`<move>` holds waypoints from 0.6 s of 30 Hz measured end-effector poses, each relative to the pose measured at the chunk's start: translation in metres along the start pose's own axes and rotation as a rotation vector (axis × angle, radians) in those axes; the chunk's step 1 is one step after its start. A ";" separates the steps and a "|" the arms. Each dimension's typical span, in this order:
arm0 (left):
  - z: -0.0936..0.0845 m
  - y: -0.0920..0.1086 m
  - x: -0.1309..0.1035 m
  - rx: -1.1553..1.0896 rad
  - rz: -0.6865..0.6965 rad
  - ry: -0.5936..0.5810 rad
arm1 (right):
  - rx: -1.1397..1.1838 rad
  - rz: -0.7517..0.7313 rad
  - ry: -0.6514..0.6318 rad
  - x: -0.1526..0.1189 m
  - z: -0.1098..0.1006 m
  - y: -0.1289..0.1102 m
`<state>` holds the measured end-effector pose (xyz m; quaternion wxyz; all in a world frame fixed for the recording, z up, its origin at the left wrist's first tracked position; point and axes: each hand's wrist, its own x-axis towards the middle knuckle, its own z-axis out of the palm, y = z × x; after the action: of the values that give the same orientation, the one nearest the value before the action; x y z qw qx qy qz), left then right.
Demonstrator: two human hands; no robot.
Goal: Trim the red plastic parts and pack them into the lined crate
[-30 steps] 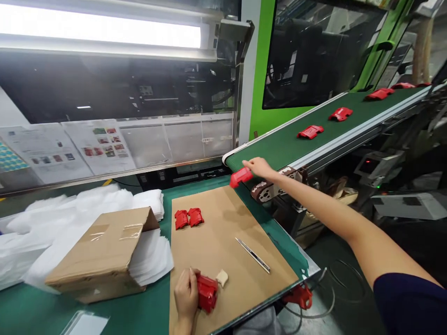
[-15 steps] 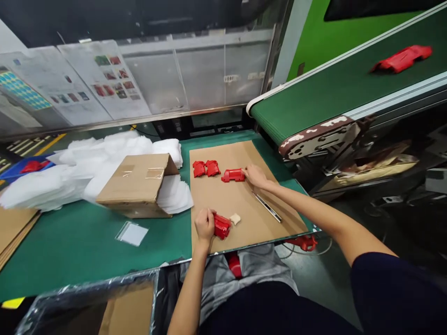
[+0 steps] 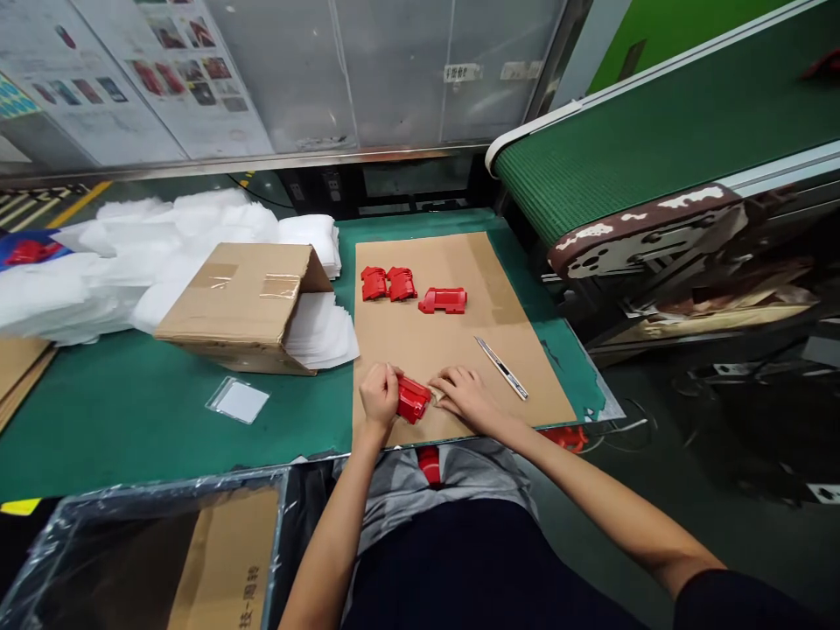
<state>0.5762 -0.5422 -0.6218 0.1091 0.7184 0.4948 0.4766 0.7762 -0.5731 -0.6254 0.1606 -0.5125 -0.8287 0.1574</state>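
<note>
My left hand [image 3: 380,394] is closed round the left end of a red plastic part [image 3: 413,400], low over the brown cardboard sheet [image 3: 452,337]. Just to its right, the fingers of my right hand [image 3: 465,395] close on a small cream-coloured cloth or pad [image 3: 437,395], mostly covered by them. Farther back on the sheet lies a longer red plastic part [image 3: 444,300], untouched. Left of it sit two small red parts [image 3: 374,283] side by side. A utility knife [image 3: 501,367] rests on the sheet beyond my right hand.
An open cardboard box [image 3: 229,284] on its side holds white foam sheets [image 3: 319,331]. More white foam [image 3: 190,232] is piled behind it. A small clear bag [image 3: 238,400] lies on the green table [image 3: 302,429]. A green conveyor [image 3: 630,131] slopes down from the right.
My right hand has let go of the longer red part and come back toward me to the cream pad. My left hand still holds its red part. The view has tilted down.
</note>
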 end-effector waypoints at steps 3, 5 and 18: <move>0.000 0.001 0.000 0.007 0.018 0.022 | 0.161 0.096 0.002 0.011 -0.004 0.000; 0.000 0.001 0.001 0.010 0.040 0.030 | 0.229 0.148 0.020 0.017 -0.002 -0.002; 0.007 0.003 -0.003 0.059 0.054 0.036 | 0.432 0.100 -0.149 0.024 -0.008 -0.009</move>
<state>0.5830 -0.5440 -0.6254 0.0659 0.7256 0.4912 0.4774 0.7625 -0.5541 -0.6122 0.1969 -0.4935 -0.7589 0.3765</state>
